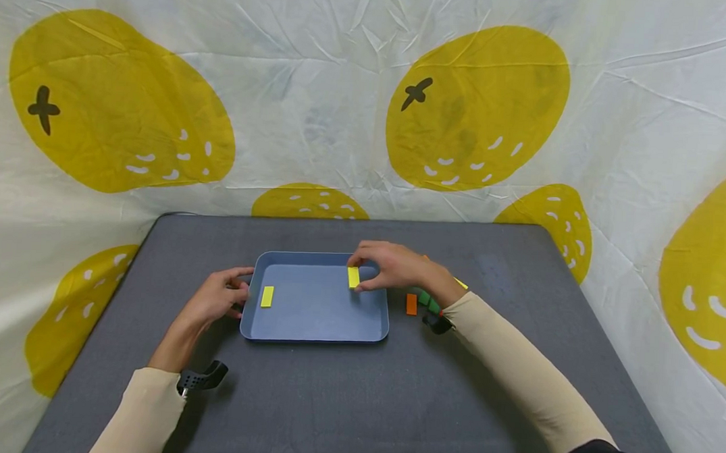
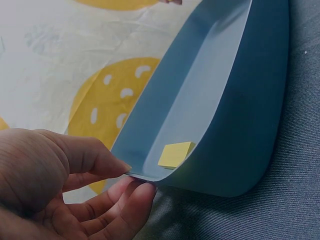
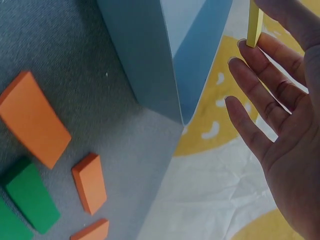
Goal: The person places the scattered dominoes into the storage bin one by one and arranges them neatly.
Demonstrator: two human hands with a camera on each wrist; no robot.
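Observation:
A blue tray (image 1: 316, 332) lies on the grey table. Inside it near the left wall lies a yellow block (image 1: 267, 296), also seen as the yellow block (image 2: 175, 154) in the left wrist view. My left hand (image 1: 216, 298) pinches the tray's left rim (image 2: 145, 175) between thumb and fingers. My right hand (image 1: 388, 267) holds a second yellow block (image 1: 352, 277) upright over the tray's right part; the yellow block (image 3: 254, 22) sits pinched at the fingertips, with the other fingers (image 3: 250, 75) spread loosely.
Right of the tray lie an orange block (image 1: 411, 303) and green blocks (image 1: 428, 301), seen up close as orange blocks (image 3: 32, 120) and green blocks (image 3: 32, 200). A lemon-print cloth (image 1: 478, 103) hangs behind the table.

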